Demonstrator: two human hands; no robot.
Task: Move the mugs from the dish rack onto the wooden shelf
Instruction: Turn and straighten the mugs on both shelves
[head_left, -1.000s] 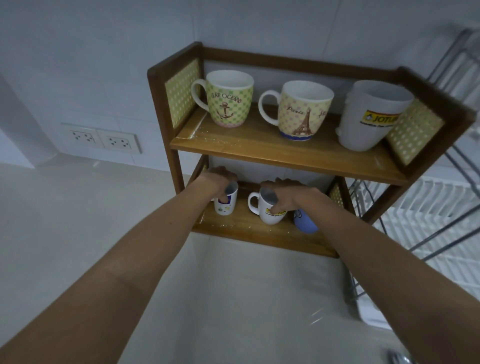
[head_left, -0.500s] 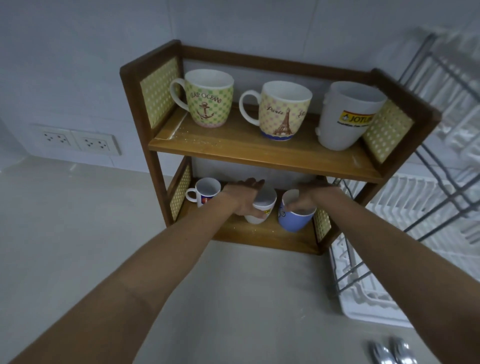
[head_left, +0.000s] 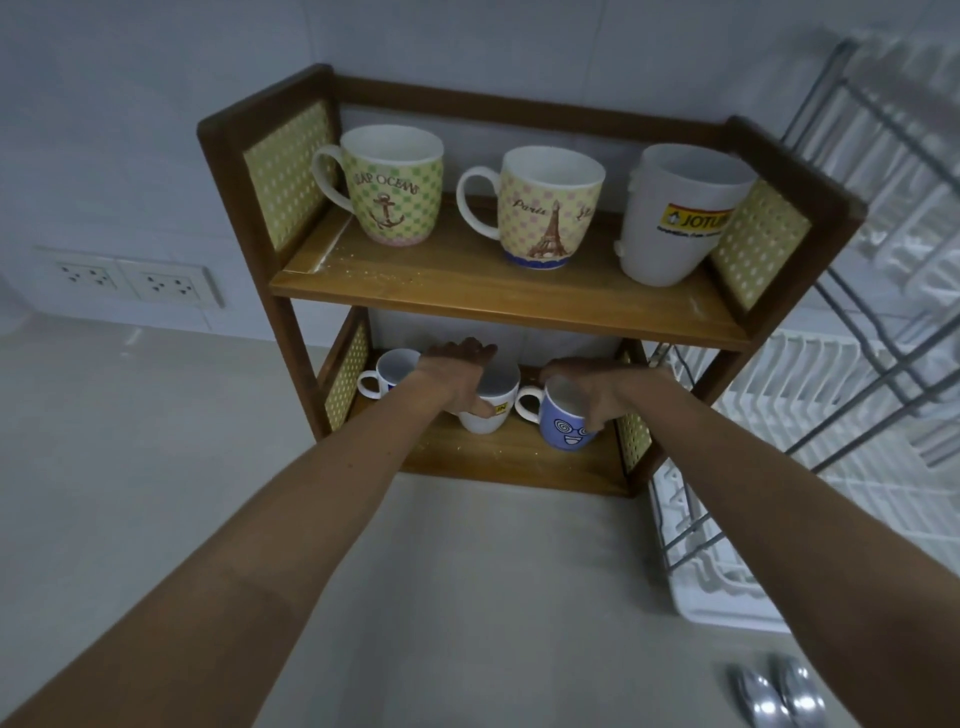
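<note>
A two-tier wooden shelf (head_left: 498, 291) stands against the wall. Its top board carries a green anchor mug (head_left: 389, 192), a Paris mug (head_left: 545, 208) and a white Jotun cup (head_left: 675, 218). On the lower board, from left to right, stand a small white mug (head_left: 387, 371), a white mug (head_left: 493, 400) and a blue face mug (head_left: 563, 423). My left hand (head_left: 457, 374) grips the middle white mug by its rim. My right hand (head_left: 597, 392) holds the blue mug by rim and side. The dish rack (head_left: 810, 431) stands to the right.
A double wall socket (head_left: 130, 278) sits on the tiles to the left of the shelf. The grey countertop (head_left: 441, 597) lies under my forearms. Shiny metal pieces (head_left: 779, 696) show at the bottom right.
My left hand let go of the small white mug at the left and moved onto the middle white mug. My right hand shifted to the blue mug, which now stands upright at the right.
</note>
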